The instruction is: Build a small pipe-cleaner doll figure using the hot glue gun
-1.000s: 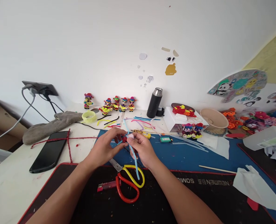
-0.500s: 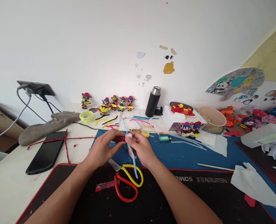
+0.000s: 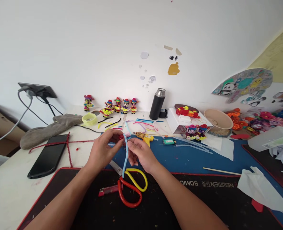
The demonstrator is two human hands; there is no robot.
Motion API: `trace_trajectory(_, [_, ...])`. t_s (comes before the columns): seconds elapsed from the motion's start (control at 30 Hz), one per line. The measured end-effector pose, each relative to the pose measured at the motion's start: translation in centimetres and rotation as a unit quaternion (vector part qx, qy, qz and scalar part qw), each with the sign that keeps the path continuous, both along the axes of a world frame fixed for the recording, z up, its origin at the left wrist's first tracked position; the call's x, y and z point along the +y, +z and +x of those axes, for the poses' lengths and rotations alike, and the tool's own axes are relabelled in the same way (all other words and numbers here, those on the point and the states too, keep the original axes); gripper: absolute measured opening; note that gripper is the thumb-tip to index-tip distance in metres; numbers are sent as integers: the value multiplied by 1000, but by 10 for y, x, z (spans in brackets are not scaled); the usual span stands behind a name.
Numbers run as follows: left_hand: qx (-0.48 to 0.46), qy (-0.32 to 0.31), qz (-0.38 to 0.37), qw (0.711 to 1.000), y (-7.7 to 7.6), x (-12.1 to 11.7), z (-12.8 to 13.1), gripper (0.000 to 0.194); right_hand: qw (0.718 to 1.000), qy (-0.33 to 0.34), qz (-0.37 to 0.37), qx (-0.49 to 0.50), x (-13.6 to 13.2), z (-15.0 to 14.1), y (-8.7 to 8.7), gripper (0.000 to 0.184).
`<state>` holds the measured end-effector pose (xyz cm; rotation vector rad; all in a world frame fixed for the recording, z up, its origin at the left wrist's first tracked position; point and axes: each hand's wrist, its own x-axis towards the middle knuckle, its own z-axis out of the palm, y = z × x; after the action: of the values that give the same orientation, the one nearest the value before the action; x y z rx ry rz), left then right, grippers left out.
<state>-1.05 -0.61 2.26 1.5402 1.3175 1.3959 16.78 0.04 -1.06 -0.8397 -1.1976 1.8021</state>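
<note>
My left hand (image 3: 103, 150) pinches a red piece (image 3: 121, 136), my right hand (image 3: 143, 155) a blue strip (image 3: 126, 155); its dangling end might snag the scissors (image 3: 131, 205).

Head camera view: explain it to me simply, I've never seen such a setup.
There is no machine here; these are a person's bare hands, and a camera worn on the head looks forward and down at them. The left hand holds a small red piece. The right hand pinches a light-blue stem. Below, scissors lie partly on a dark mat. A phone lies to the left; little figures and a black flask stand behind.
</note>
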Motion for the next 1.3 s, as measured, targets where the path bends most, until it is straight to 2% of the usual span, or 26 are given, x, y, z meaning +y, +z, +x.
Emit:
trace_trajectory(0.2, [82,-3,34,996,-7,4,-3,17,1000,-6,17,-12,0,1,1,53])
trace_trajectory(0.3, [88,-5,23,996,-10,4,-2,16,999,-17,30,-27,1,1,1,50])
trace_trajectory(0.47, [65,-9,-17,998,-13,6,-2,21,999,-29,30,-33,0,2,3,48])
trace_trajectory(0.73, [-23,-45,-70,996,-16,11,-4,35,999,-31,26,-36,1,2,3,47])
trace_trajectory(1.03, [-74,-55,-105,990,-7,9,0,42,997,-22,41,-62,1,2,1,49])
trace_trajectory(1.3, [-88,-43,-114,989,-6,9,2,42,997,-18,52,-59,2,1,-1,48])
